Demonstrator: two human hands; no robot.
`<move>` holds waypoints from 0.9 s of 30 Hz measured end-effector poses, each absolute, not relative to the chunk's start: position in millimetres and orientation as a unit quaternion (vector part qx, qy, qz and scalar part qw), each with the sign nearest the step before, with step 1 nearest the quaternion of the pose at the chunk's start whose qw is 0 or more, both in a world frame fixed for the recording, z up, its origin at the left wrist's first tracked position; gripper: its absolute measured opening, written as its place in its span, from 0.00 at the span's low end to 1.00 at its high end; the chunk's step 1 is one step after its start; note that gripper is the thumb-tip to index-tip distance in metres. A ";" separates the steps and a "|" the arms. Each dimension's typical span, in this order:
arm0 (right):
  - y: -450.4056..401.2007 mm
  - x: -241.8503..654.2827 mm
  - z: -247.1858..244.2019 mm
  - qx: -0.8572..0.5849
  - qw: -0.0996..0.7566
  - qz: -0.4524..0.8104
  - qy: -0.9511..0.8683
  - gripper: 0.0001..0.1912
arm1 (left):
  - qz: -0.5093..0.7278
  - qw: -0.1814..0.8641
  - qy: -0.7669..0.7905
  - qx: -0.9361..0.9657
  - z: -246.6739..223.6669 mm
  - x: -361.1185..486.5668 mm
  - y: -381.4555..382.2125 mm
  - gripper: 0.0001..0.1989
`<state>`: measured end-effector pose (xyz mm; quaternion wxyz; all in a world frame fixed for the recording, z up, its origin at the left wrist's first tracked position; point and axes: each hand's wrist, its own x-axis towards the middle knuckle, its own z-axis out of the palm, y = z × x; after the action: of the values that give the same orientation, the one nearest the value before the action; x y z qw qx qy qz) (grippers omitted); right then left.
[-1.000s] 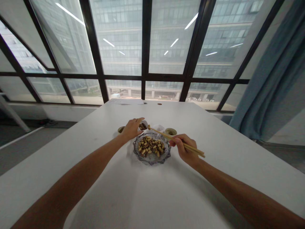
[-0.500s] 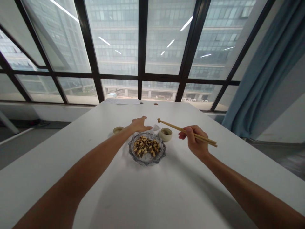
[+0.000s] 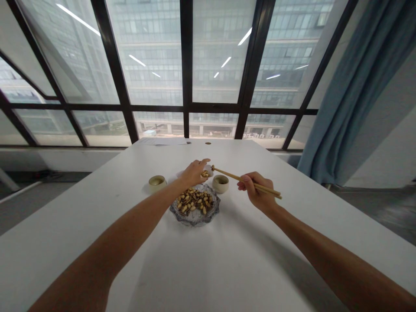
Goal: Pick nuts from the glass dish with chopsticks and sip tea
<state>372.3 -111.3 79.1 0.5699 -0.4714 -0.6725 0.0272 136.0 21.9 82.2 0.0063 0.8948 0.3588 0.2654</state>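
Observation:
My right hand (image 3: 258, 189) is closed around a pair of wooden chopsticks (image 3: 240, 178). Their tips point left and pinch a small brown piece, probably a nut, at the rim of a small white dish (image 3: 209, 169). My left hand (image 3: 194, 172) grips that dish from the left, thumb on the near side and fingers on the far side. Some nuts (image 3: 204, 174) show inside it. Just below sits a scalloped clear glass bowl (image 3: 195, 222) holding a mix of peanuts and striped sunflower seeds (image 3: 194, 202); my left wrist covers part of its far rim.
One cream cup (image 3: 220, 184) stands right of the dish, close to the glass bowl. Another cream cup (image 3: 157, 183) is left of my left forearm. Papers (image 3: 159, 141) lie at the far end of the white table (image 3: 169, 268), before the windows.
My left hand has closed on the small white dish, where nuts now show. The chopstick tips have come to the dish's rim. The whole view has shifted slightly.

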 end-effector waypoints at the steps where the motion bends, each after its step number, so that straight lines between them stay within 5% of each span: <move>1: -105.5 370.6 76.9 -0.468 0.560 0.032 -0.683 0.23 | 0.267 0.010 0.355 0.896 82.3 135.6 20.5 0.37; 12: -112.9 357.5 106.2 -0.462 0.584 0.146 -0.651 0.28 | 0.191 0.044 0.440 0.877 80.6 138.6 30.2 0.34; 17: -138.1 342.4 134.6 -0.464 0.489 0.227 -0.703 0.33 | 0.168 0.032 0.461 0.871 91.0 122.8 30.9 0.31; 27: -138.1 337.2 126.6 -0.392 0.361 0.064 -0.844 0.28 | 0.355 -0.049 0.478 0.802 71.0 14.0 -9.8 0.19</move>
<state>337.2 -138.1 126.6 0.3612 -0.3916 -0.8439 0.0642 14.0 -9.8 71.0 -0.0486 0.8023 0.4777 0.3547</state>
